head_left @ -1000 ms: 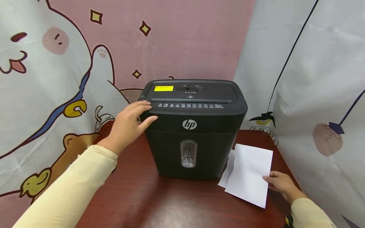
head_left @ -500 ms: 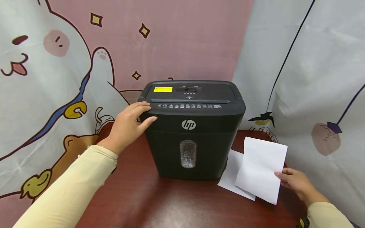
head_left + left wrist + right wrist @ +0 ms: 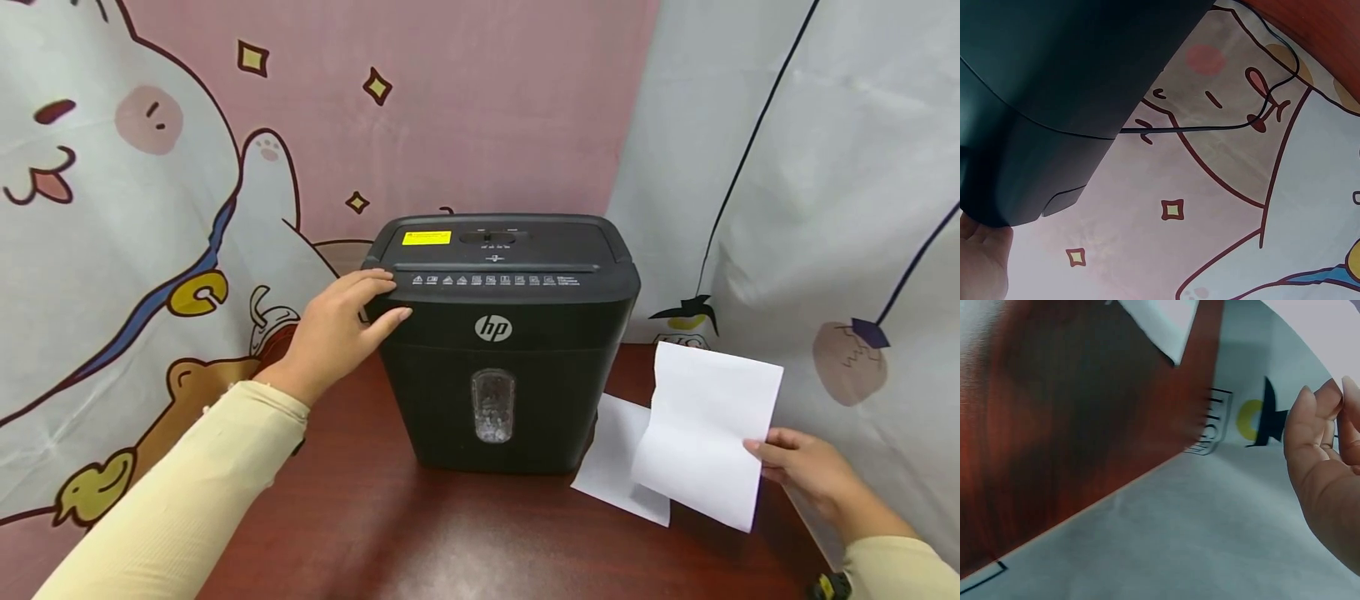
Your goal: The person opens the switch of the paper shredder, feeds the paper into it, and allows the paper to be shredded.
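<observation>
A black HP paper shredder (image 3: 442, 392) stands upright, with a feed slot (image 3: 495, 268) across its top and a small front window (image 3: 493, 407) showing shreds inside. My left hand (image 3: 337, 325) rests on its top left corner, fingertips on the lid's edge and thumb against the front. In the left wrist view, that hand (image 3: 982, 259) shows only partly, beside the shredder's dark casing (image 3: 1054, 75). To the right, my right hand (image 3: 813, 475) pinches a white sheet of paper (image 3: 705, 417) by its right edge, raised and slightly creased. Another white sheet (image 3: 618, 467) lies partly behind it.
The shredder stands on a reddish-brown table (image 3: 360, 508). Cloth with cartoon prints hangs close behind, with a pink part (image 3: 510, 108) at the back and a white part (image 3: 825, 208) at the right. A black cord (image 3: 1210, 129) leaves the shredder.
My right hand has moved right and up with the pinched sheet, drawing it off the other sheet, which now shows more. The left hand has stayed on the shredder's corner.
</observation>
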`<state>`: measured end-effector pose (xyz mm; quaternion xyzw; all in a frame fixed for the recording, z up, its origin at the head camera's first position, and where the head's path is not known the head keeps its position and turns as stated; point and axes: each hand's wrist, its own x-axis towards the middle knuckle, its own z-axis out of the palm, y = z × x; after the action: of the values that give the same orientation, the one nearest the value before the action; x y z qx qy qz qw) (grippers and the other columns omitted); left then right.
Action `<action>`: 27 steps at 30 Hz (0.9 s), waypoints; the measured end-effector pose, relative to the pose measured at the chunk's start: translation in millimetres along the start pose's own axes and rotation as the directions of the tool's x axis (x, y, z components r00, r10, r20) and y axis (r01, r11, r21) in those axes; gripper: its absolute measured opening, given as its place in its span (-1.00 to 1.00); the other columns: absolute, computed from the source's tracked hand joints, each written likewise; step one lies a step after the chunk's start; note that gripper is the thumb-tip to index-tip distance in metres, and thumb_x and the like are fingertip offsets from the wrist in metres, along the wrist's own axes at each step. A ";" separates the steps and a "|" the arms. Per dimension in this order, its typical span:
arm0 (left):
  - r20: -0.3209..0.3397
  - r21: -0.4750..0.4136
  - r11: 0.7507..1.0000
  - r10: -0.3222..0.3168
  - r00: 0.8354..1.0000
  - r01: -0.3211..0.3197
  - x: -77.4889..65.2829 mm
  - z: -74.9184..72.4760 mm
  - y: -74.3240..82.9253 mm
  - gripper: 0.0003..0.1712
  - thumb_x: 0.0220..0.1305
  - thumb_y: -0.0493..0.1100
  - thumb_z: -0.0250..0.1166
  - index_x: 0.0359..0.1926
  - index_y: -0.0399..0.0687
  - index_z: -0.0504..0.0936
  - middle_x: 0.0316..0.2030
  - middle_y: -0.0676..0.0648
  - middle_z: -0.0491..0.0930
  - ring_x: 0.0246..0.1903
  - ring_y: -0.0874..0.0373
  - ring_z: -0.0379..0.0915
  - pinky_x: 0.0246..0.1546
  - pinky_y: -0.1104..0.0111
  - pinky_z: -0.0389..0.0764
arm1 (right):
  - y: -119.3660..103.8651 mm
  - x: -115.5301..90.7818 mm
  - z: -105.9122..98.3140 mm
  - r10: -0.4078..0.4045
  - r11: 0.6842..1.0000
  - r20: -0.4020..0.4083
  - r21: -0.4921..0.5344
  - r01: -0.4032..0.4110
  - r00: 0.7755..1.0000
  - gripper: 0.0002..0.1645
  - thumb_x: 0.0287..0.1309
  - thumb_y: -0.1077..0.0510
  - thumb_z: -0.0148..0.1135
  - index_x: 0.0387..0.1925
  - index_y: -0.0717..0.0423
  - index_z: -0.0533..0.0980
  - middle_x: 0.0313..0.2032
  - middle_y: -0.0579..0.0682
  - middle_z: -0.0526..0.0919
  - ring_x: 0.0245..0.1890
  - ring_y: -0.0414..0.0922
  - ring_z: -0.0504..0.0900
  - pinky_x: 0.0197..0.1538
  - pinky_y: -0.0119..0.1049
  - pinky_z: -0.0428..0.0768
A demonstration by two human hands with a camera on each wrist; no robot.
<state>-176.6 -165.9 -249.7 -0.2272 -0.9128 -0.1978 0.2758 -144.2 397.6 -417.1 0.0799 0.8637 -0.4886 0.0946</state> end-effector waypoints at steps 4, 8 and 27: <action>0.015 0.004 1.000 -0.009 1.000 0.009 0.5 -0.9 0.5 -0.50 0.18 -0.07 0.41 0.06 -0.30 0.60 0.12 -0.22 0.53 -0.01 -0.06 0.48 -0.05 0.10 0.57 | -13.2 -4.1 -6.9 -0.012 1.000 0.002 -0.017 0.012 1.000 -0.73 0.37 0.00 0.11 -0.34 0.11 0.52 -0.40 -0.29 0.51 -0.39 -0.33 0.53 -0.30 -0.39 0.57; 0.032 0.005 1.000 -0.021 0.999 0.021 0.7 -1.7 1.4 -0.49 0.18 -0.06 0.41 0.07 -0.29 0.59 0.14 -0.22 0.52 -0.12 -0.03 0.49 -0.14 0.15 0.58 | -26.8 -6.7 -13.7 -0.045 0.998 0.004 -0.032 0.046 0.999 -0.69 0.40 0.00 0.06 -0.28 0.17 0.52 -0.36 -0.32 0.50 -0.37 -0.37 0.50 -0.29 -0.43 0.56; 0.046 0.007 1.000 -0.016 0.999 0.016 1.9 -5.2 2.7 -0.52 0.20 -0.07 0.39 0.04 -0.29 0.60 0.15 -0.23 0.51 0.07 -0.07 0.44 -0.04 0.10 0.56 | -62.5 -11.8 -40.4 -0.213 0.975 -0.150 0.027 0.219 0.966 -0.82 0.34 0.08 0.15 -0.39 -0.04 0.58 -0.43 -0.41 0.59 -0.42 -0.36 0.52 -0.40 -0.49 0.51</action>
<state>-174.4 -165.7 -243.9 -0.2236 -0.9212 -0.1918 0.2540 -150.7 399.9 -342.1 0.0230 0.8610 -0.5075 -0.0244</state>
